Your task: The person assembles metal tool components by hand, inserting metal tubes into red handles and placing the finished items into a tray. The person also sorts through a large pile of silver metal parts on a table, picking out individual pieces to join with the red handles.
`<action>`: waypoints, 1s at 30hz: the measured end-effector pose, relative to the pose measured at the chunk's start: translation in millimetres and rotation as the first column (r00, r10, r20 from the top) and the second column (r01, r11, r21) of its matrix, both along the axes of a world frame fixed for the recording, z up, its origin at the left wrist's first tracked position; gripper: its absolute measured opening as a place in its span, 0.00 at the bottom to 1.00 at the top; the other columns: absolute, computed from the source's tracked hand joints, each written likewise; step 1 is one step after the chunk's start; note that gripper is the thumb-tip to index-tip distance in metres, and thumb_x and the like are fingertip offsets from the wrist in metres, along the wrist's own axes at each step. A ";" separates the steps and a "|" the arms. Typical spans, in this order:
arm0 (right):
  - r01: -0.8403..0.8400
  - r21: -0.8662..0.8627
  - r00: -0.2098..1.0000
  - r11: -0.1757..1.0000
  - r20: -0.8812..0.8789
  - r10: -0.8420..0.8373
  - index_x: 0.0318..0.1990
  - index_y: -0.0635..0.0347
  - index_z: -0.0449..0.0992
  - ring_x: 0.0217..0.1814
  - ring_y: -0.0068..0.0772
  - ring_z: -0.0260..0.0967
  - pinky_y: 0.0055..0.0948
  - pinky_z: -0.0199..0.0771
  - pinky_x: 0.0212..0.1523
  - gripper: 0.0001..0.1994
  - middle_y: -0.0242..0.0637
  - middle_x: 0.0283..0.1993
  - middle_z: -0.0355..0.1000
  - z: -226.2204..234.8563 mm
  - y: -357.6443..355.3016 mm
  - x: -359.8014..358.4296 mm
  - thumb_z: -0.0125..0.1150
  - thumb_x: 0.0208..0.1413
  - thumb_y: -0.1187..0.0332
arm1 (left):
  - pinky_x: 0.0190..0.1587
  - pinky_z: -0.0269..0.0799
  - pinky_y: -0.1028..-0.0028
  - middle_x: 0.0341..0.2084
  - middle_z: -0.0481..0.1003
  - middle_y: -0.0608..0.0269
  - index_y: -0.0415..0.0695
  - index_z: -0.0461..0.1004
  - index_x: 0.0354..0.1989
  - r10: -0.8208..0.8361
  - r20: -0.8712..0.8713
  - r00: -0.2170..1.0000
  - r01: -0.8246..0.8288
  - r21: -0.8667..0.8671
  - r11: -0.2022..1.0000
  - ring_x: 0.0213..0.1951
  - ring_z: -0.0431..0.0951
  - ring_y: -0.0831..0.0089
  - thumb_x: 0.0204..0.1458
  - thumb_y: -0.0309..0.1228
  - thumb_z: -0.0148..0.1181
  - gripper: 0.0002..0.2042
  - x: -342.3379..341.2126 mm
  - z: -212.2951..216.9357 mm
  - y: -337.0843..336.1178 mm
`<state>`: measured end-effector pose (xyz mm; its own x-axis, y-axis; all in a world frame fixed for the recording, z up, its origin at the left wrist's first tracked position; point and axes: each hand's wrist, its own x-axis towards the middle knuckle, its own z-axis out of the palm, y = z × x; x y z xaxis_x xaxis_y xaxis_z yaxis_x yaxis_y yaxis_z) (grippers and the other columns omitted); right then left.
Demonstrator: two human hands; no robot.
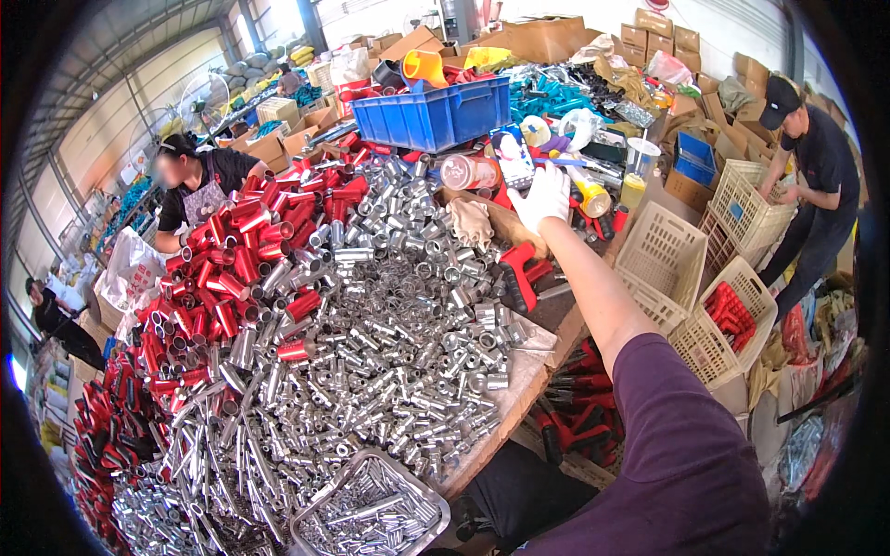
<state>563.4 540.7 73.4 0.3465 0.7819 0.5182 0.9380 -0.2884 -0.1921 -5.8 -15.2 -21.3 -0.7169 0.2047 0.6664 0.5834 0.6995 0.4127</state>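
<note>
My right hand [545, 198], in a white glove, reaches out to the far side of the heaped table. Its thumb and fingers close around the lower right part of a phone [512, 156] with a lit screen. Just left of the phone lies a jar with a pinkish label [468, 172]. A beige work glove [471, 224] rests below that jar, and a red tool handle [519, 276] lies nearer to me. My left hand is out of view.
Shiny metal sleeves and fittings [389, 361] cover the table, with red tubes [246, 241] on the left. A metal tray [436, 519] of small parts stands in front. Behind is a blue bin [431, 116]. Crates [663, 250] stand right; co-workers [820, 167] are at both sides.
</note>
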 end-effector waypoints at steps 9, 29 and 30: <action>0.011 -0.008 1.000 1.000 0.011 -0.011 0.65 0.66 0.59 0.75 0.50 0.40 0.47 0.33 0.74 0.41 0.52 0.72 0.47 -1.4 -0.2 2.9 0.55 0.53 0.41 | 0.34 0.71 0.58 0.24 0.76 0.38 0.28 0.78 0.32 -0.014 -0.063 0.998 0.017 0.040 0.999 0.27 0.76 0.47 0.57 0.32 0.56 0.15 -8.1 -11.3 -2.8; -0.129 0.268 0.988 0.955 0.114 0.101 0.46 0.65 0.72 0.51 0.58 0.67 0.49 0.67 0.53 0.27 0.56 0.47 0.70 10.6 -18.6 6.0 0.65 0.48 0.49 | 0.37 0.67 0.63 0.24 0.76 0.48 0.33 0.75 0.27 -0.018 0.108 0.994 0.003 0.140 0.990 0.28 0.73 0.57 0.53 0.26 0.57 0.08 4.3 1.6 6.2; -0.172 0.144 0.983 0.974 0.093 0.160 0.46 0.66 0.72 0.51 0.57 0.67 0.49 0.66 0.54 0.26 0.56 0.46 0.70 22.5 -28.1 -4.9 0.64 0.50 0.50 | 0.36 0.68 0.64 0.24 0.76 0.49 0.34 0.75 0.27 -0.047 0.157 0.986 0.026 0.135 0.991 0.28 0.74 0.57 0.53 0.27 0.58 0.08 7.6 6.7 5.5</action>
